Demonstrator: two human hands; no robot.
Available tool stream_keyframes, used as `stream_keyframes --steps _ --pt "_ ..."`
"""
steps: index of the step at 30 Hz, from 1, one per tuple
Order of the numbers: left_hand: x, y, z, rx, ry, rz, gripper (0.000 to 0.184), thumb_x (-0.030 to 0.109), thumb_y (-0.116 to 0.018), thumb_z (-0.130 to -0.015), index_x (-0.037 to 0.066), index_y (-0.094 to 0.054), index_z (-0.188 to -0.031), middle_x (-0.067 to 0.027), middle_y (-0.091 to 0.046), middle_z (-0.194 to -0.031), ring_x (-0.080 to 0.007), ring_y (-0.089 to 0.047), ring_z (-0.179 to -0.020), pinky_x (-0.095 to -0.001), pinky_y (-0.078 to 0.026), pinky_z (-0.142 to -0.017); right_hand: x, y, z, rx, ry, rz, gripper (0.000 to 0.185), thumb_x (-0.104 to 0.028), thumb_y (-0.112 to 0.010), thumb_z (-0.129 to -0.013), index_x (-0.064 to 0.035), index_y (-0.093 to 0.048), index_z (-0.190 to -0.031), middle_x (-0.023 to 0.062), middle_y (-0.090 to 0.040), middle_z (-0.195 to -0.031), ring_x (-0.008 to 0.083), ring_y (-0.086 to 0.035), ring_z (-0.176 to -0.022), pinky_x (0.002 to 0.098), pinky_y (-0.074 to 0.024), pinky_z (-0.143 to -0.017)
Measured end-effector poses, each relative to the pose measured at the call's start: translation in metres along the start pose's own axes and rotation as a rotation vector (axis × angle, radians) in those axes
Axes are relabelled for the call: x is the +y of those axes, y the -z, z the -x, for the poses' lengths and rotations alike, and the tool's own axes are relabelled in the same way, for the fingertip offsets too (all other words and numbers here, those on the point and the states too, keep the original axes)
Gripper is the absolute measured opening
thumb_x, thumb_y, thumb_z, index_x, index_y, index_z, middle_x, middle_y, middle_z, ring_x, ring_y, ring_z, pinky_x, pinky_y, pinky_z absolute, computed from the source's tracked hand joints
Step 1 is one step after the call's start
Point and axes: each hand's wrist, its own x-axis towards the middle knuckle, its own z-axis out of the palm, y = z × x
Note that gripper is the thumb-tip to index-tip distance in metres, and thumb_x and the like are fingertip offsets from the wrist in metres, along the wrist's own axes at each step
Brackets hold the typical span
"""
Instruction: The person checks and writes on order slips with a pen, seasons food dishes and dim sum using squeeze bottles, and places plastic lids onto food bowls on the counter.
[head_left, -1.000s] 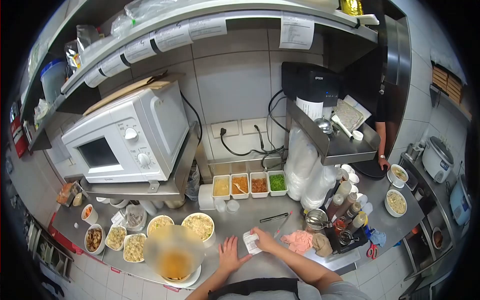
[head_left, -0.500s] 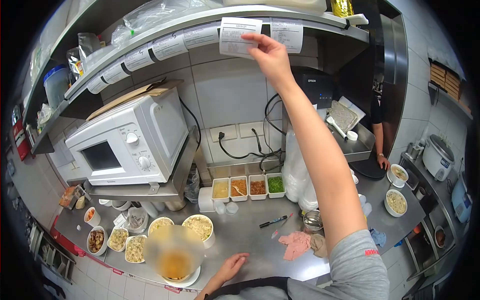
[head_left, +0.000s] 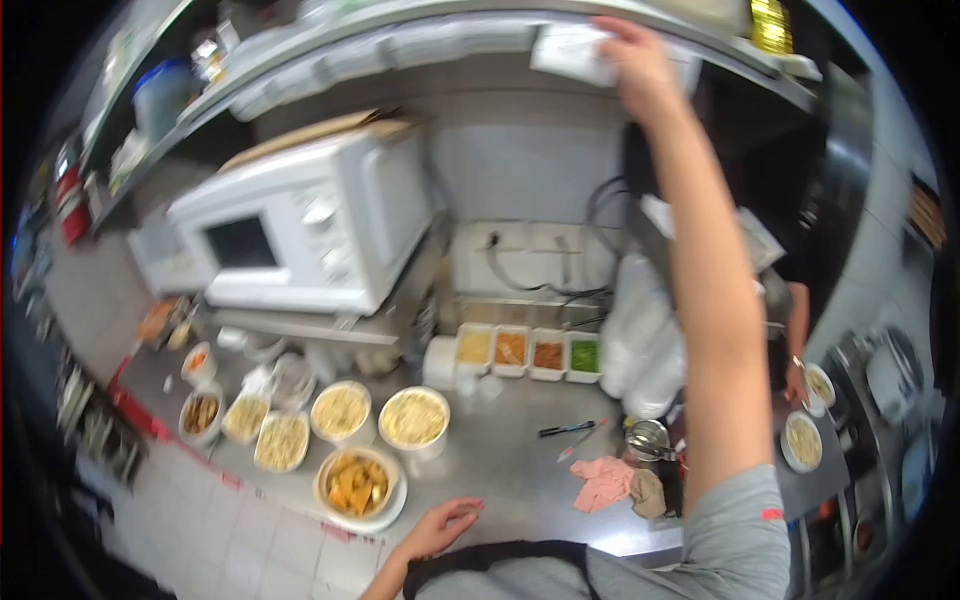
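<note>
Raised to the upper shelf edge, my right hand (head_left: 635,62) has its fingers on a white paper slip (head_left: 572,54), beside the row of other slips (head_left: 430,45). My left hand (head_left: 440,528) hovers low over the steel counter (head_left: 500,440), fingers apart and holding nothing. Left of it, a bowl with orange-brown food (head_left: 356,484) stands on a white plate (head_left: 398,500). Behind that are two round bowls of pale food (head_left: 414,418) (head_left: 340,411). The view is blurred, so the print on the slip is unreadable.
A white microwave (head_left: 300,225) sits on a raised shelf at the left. Four topping tubs (head_left: 510,350) line the back wall. Pens (head_left: 566,429), a pink cloth (head_left: 603,484) and a metal container (head_left: 648,438) lie right of centre. Another person's arm (head_left: 797,340) reaches down at the far right.
My right hand took the slip from the counter up to the shelf edge. My left hand came off the counter slip and shifted left. The view has swung left, and the blur over the orange-brown food is gone.
</note>
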Motion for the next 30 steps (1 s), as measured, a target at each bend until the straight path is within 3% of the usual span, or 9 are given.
stream_keyframes --steps 6,10,13,14,15,17,19,23,30 --pt "0.011 0.027 0.026 -0.016 -0.177 -0.062 0.035 0.02 -0.053 -0.092 0.006 -0.048 -0.124 -0.0052 -0.06 -0.112 -0.0146 -0.058 -0.097 -0.0294 -0.045 -0.084 0.001 0.027 0.021 -0.201 0.222 0.481 0.055 -0.038 -0.055 -0.088 -0.0067 -0.044 -0.132 0.0119 -0.056 -0.117 0.0183 -0.048 -0.112 0.0295 -0.0353 -0.095" --pt "0.007 0.093 0.076 0.335 -0.155 0.194 0.03 0.018 -0.053 -0.092 0.007 -0.051 -0.12 -0.0045 -0.063 -0.095 -0.0117 -0.06 -0.087 -0.0277 -0.049 -0.075 -0.08 -0.012 0.175 -0.296 0.226 0.365 0.039 -0.025 -0.054 -0.087 0.003 -0.051 -0.115 0.0139 -0.058 -0.103 0.0248 -0.053 -0.097 0.0344 -0.0391 -0.089" --pt "-0.018 0.156 0.121 0.802 0.006 0.258 0.025 0.017 -0.048 -0.092 0.004 -0.053 -0.113 -0.0078 -0.061 -0.088 -0.0149 -0.062 -0.076 -0.0265 -0.052 -0.062 -0.078 -0.01 0.251 -0.918 0.097 0.157 0.056 -0.036 -0.058 -0.084 0.0033 -0.049 -0.123 0.0188 -0.053 -0.121 0.0281 -0.049 -0.115 0.0344 -0.0328 -0.099" --pt "-0.03 0.174 0.134 0.933 0.083 0.336 0.025 0.018 -0.048 -0.092 0.003 -0.053 -0.111 -0.0083 -0.061 -0.087 -0.016 -0.062 -0.075 -0.0279 -0.053 -0.062 -0.062 -0.013 0.262 -1.301 0.006 -0.061 0.063 -0.036 -0.064 -0.078 0.0043 -0.047 -0.124 0.0199 -0.054 -0.119 0.0343 -0.051 -0.112 0.0453 -0.0353 -0.097" --pt "-0.044 0.19 0.144 0.994 0.162 0.363 0.026 0.017 -0.047 -0.092 0.002 -0.05 -0.113 -0.0089 -0.06 -0.088 -0.018 -0.063 -0.076 -0.0302 -0.054 -0.064 -0.052 -0.035 0.274 -1.664 -0.085 -0.305 0.054 -0.023 -0.066 -0.079 0.0039 -0.048 -0.123 0.0202 -0.056 -0.115 0.0296 -0.056 -0.106 0.0367 -0.0425 -0.089" --pt "-0.072 0.222 0.155 1.098 0.241 0.489 0.029 0.016 -0.045 -0.092 0.002 -0.044 -0.118 -0.0105 -0.059 -0.092 -0.0215 -0.063 -0.081 -0.034 -0.055 -0.068 -0.01 -0.051 0.322 -1.857 -0.585 -0.416 0.051 -0.021 -0.066 -0.08 0.0011 -0.049 -0.123 0.0168 -0.059 -0.111 0.0251 -0.059 -0.101 0.0345 -0.0459 -0.084" --pt "-0.103 0.253 0.162 1.18 0.248 0.695 0.031 0.016 -0.043 -0.094 0.003 -0.04 -0.122 -0.0125 -0.058 -0.096 -0.0247 -0.063 -0.086 -0.037 -0.055 -0.072 0.009 -0.072 0.376 -1.573 -0.763 -0.262 0.046 -0.02 -0.065 -0.082 -0.0016 -0.051 -0.121 0.0144 -0.06 -0.111 0.0211 -0.06 -0.098 0.0329 -0.0478 -0.08" --pt "-0.15 0.324 0.148 1.306 0.306 0.763 0.037 0.017 -0.038 -0.093 -0.004 -0.035 -0.124 -0.0195 -0.056 -0.104 -0.0291 -0.062 -0.09 -0.0404 -0.054 -0.078 0.046 -0.086 0.435 -1.617 -0.726 0.085 0.043 -0.019 -0.064 -0.082 -0.0019 -0.052 -0.12 0.0137 -0.06 -0.11 0.0207 -0.061 -0.093 0.0328 -0.0484 -0.079" --pt "-0.132 0.345 0.107 0.604 0.375 0.843 0.043 0.02 -0.034 -0.091 -0.01 -0.039 -0.122 -0.0284 -0.055 -0.113 -0.0324 -0.059 -0.104 -0.0358 -0.051 -0.087 0.067 -0.081 0.479 -1.506 -0.931 0.052 0.042 -0.019 -0.064 -0.083 -0.0011 -0.052 -0.119 0.0136 -0.061 -0.106 0.02 -0.062 -0.091 0.0313 -0.0491 -0.078"
